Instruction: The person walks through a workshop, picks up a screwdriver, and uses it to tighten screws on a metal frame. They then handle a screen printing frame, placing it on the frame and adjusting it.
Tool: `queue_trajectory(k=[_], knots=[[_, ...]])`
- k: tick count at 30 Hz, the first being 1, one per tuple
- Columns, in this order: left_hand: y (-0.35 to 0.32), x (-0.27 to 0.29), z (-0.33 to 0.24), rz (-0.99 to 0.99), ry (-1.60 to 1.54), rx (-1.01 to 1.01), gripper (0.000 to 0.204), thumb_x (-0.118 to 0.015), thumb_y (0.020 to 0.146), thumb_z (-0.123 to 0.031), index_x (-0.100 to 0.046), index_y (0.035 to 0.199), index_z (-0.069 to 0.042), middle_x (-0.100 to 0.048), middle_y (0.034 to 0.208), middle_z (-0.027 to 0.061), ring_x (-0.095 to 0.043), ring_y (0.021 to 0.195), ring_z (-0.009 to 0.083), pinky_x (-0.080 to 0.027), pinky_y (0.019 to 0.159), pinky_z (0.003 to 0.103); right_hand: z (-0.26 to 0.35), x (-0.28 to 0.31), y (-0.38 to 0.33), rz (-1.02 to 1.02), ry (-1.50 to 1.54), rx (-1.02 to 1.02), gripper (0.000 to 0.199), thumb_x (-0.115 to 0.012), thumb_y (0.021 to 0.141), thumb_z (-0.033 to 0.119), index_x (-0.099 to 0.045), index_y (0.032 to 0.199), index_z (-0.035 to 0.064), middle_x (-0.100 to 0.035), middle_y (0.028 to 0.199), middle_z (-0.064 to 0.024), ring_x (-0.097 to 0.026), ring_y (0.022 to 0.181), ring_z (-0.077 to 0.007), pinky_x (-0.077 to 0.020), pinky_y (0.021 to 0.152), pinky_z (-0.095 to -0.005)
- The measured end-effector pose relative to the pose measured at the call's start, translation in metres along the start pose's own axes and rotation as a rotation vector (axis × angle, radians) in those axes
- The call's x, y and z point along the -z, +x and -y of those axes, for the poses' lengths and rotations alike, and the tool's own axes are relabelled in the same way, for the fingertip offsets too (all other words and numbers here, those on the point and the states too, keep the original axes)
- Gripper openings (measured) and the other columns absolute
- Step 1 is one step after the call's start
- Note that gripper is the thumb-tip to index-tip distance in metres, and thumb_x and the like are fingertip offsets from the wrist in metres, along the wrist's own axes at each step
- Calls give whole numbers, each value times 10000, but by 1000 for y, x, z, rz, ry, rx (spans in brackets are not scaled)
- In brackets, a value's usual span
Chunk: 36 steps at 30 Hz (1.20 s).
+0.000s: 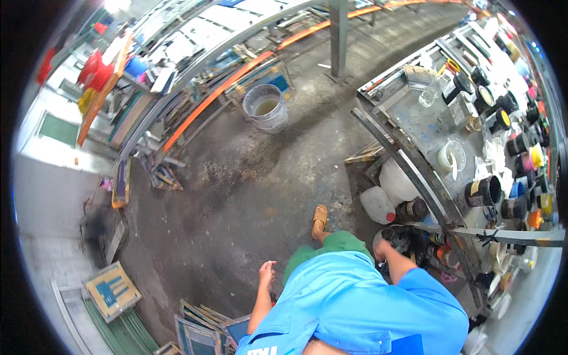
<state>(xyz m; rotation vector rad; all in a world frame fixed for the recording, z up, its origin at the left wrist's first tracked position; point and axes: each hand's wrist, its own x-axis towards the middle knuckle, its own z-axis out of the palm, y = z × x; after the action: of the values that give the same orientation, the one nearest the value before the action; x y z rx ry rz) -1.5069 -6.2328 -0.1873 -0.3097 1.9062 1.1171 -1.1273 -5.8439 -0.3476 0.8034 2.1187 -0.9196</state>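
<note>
My left hand (267, 273) hangs over the floor beside my green shorts, its fingers loosely apart and nothing visible in them. On the other side, my right hand (382, 249) reaches down at my hip, next to a round, dark-stained container (395, 241) under the workbench. Its fingers point downward and are too small and partly hidden to show whether they grip anything. Just beyond that hand stand a dark jar (412, 209) and a white plastic jug (377, 205) with a red cap.
The workbench (408, 112) at right carries ink jars, a clear tub (451, 155) with a white stirrer, and scissors (453, 65). A stained bucket (265, 107) stands on the floor ahead. Racks of frames (133, 112) line the left; more frames (204, 331) lean behind my left arm.
</note>
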Motion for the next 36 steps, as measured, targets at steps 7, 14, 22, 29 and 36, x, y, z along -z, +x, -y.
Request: queue_trajectory(k=[7,14,22,29,36], knots=[[103,-20,-91,113,-73,57,263,-519,952,-331,-634,1001,-100,-538,623,-19,-431,453,76,-298,392,264,217,334,135,-375,1157,86,349,-438,882,-15,-587,1192,44,-669,1000,-131,-680,770,-189,-574,686,-322],[251,-29,-264,-65,470,-305,219,-577,899,-233,-599,1048,-75,-641,999,128,-602,989,292,-455,885,388,275,431,243,-391,1068,303,380,-361,812,-77,-599,1101,-14,-672,884,-141,-674,691,-224,-554,579,-334],[433,-55,-513,-113,596,-366,174,-494,904,-237,-567,949,-85,-557,738,87,-561,645,208,-442,490,376,280,513,269,-388,1487,-32,371,-384,814,-73,-586,1122,-25,-677,946,-182,-690,736,-228,-574,655,-324],[499,-197,-733,177,926,-655,288,-506,911,-294,-639,1000,-55,-656,856,162,-635,727,267,-494,689,377,254,644,270,-678,1991,-90,264,-334,953,17,-526,1132,-13,-650,981,-156,-671,849,-231,-555,730,-320],[498,-408,-858,426,1137,-386,337,-468,964,-358,-669,971,-86,-495,625,19,-488,549,148,-409,447,304,179,716,290,-740,2218,-101,308,-331,886,1,-553,1100,-9,-668,951,-137,-661,771,-199,-535,688,-317]])
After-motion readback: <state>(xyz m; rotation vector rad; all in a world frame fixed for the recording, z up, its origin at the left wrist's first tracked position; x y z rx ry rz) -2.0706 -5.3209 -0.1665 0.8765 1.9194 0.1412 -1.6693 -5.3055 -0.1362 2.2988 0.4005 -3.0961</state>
